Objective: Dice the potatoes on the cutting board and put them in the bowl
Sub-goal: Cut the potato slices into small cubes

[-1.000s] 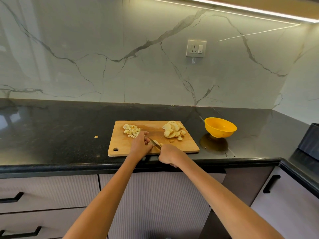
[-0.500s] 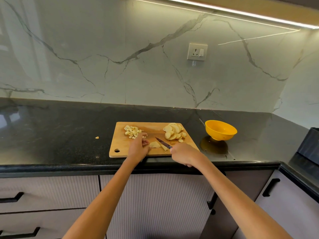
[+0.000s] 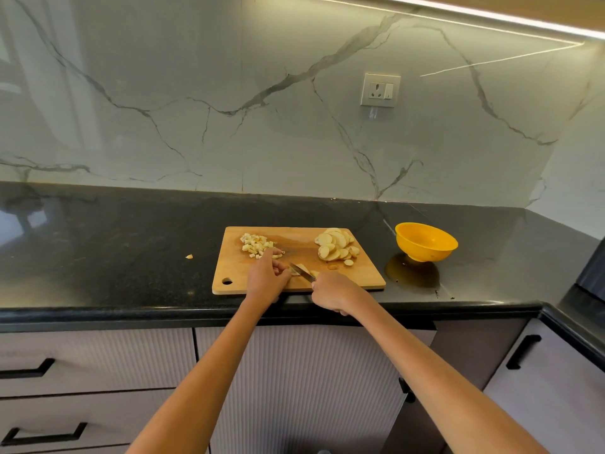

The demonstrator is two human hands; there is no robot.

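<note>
Counter (image 3: pixel 131 244): cutting board (image 3: pixel 360 276), bowl (image 3: pixel 425 245)

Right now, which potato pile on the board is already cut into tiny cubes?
The pile of diced potato at the board's far left corner, by the left hand. The other pile, the potato slices nearer the yellow bowl, holds round slices.

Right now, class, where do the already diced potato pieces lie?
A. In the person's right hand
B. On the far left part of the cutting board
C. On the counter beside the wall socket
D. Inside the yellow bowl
B: the diced potato pieces sit heaped on the far left part of the cutting board, while the yellow bowl stands apart on the counter to the right.
</note>
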